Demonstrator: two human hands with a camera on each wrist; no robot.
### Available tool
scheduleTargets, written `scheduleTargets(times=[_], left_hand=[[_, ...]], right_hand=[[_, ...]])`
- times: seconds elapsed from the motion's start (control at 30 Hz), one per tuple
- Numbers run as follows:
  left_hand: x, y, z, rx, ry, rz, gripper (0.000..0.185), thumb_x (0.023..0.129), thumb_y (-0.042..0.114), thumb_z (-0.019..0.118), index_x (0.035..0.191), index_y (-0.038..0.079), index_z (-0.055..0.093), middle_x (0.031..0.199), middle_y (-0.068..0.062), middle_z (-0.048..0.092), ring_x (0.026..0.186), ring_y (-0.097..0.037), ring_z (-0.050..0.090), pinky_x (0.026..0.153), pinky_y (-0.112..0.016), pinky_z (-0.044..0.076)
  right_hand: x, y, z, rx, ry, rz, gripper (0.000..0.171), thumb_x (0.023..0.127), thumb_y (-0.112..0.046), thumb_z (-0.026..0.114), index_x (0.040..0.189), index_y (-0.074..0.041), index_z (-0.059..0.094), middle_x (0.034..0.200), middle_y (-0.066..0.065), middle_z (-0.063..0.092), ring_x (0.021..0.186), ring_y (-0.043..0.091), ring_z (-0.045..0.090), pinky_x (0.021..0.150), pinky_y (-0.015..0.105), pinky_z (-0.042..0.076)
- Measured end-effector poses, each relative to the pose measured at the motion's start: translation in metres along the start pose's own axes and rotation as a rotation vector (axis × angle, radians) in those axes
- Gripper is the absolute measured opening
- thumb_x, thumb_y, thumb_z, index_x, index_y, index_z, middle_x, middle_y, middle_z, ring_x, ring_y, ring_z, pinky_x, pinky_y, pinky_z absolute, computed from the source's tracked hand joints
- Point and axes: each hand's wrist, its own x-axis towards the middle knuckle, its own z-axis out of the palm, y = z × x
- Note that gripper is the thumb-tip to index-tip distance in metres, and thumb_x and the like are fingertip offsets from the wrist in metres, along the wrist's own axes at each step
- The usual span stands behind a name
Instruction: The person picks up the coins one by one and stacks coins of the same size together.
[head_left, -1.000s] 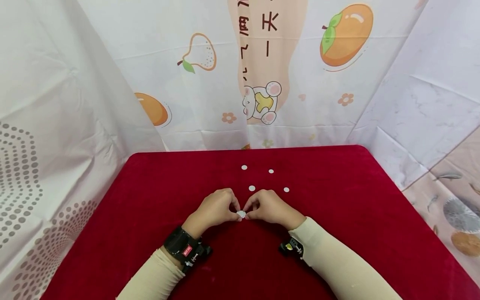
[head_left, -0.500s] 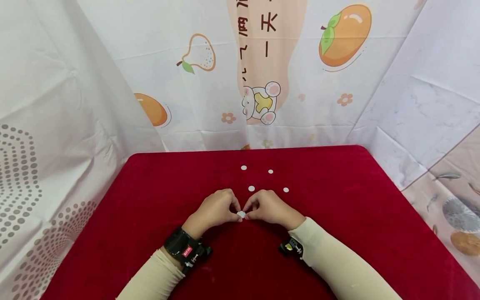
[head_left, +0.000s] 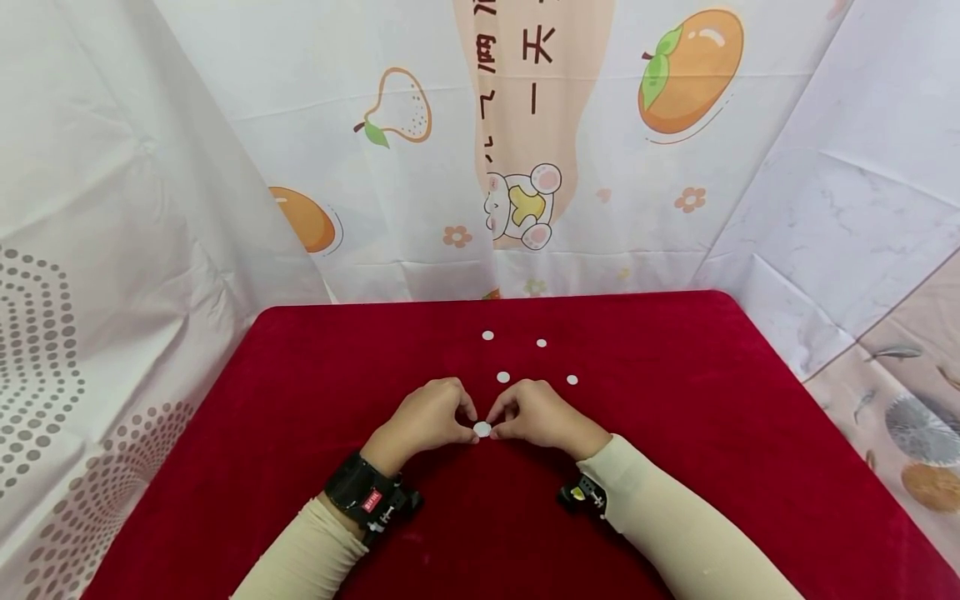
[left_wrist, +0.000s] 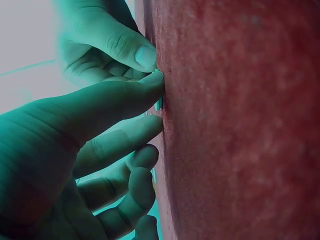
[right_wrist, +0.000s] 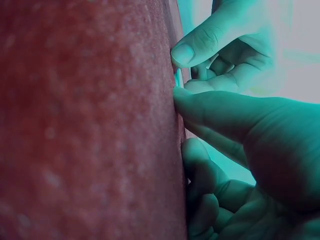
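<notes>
A small white disc [head_left: 482,429] lies flat on the red cloth, between the fingertips of both hands. My left hand [head_left: 429,419] is on its left side, thumb and index finger parted at the edge. On the other side my right hand [head_left: 542,417] holds the disc's right edge with thumb and index finger. In the left wrist view the disc [left_wrist: 159,104] shows as a thin pale edge beyond the left thumb. From the right wrist, a sliver of the disc [right_wrist: 178,77] appears between the two thumbs; the right index fingertip is mostly hidden there.
Several more white discs lie beyond the hands, the closest disc [head_left: 503,377] just past the fingertips and another disc [head_left: 572,380] to its right. Red cloth [head_left: 337,358] covers the table. A printed curtain [head_left: 420,200] hangs behind its far edge.
My left hand has drawn back slightly to the left, uncovering more of the disc between the hands. The right hand and the farther discs stay in place.
</notes>
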Motion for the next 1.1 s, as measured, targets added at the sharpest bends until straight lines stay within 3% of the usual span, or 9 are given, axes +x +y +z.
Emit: scheduleTargets(times=[1.1], left_hand=[[0.0018, -0.0036, 0.0021, -0.029, -0.015, 0.011, 0.017, 0.075, 0.029, 0.094, 0.082, 0.025, 0.079, 0.086, 0.013, 0.069, 0.07, -0.004, 0.057, 0.065, -0.028, 0.049]], right_hand=[[0.0, -0.0008, 0.0011, 0.008, 0.011, 0.002, 0.008, 0.085, -0.017, 0.087, 0.085, -0.025, 0.084, 0.069, -0.015, 0.071, 0.059, 0.007, 0.056, 0.055, 0.024, 0.046]])
